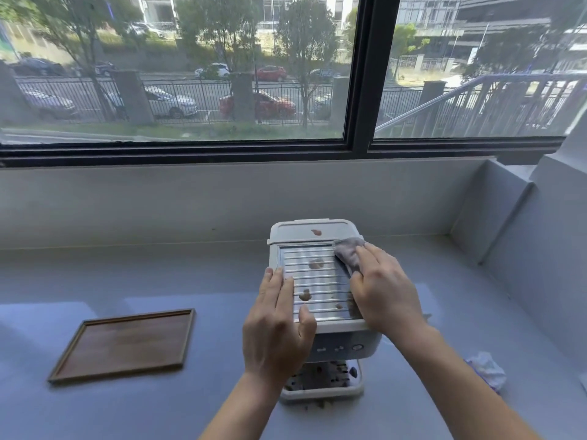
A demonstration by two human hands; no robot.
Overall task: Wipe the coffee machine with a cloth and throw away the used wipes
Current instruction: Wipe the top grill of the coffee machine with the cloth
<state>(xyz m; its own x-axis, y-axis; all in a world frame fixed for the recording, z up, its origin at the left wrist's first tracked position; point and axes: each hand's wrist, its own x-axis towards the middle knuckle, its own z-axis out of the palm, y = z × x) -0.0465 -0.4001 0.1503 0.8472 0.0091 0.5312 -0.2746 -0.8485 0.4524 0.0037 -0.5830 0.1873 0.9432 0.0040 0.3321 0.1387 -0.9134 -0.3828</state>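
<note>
I'm getting bright daylight through the window [190, 74] on the far side, and the street beyond it looks soft and slightly washed out. The counter [158, 408] is evenly lit, with a pale sheen and only faint shadows. The ribbed metal top of the coffee machine [320, 282] glares in streaks. Straight lines bow toward the left and right edges.

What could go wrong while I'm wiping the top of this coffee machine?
The cloth under your right hand may smear the brown spots into the grooves of the grille rather than lift them.
Pushing sideways could shift the coffee machine, though your left hand braces it.
The stain on the rear lid is easily missed.
</note>
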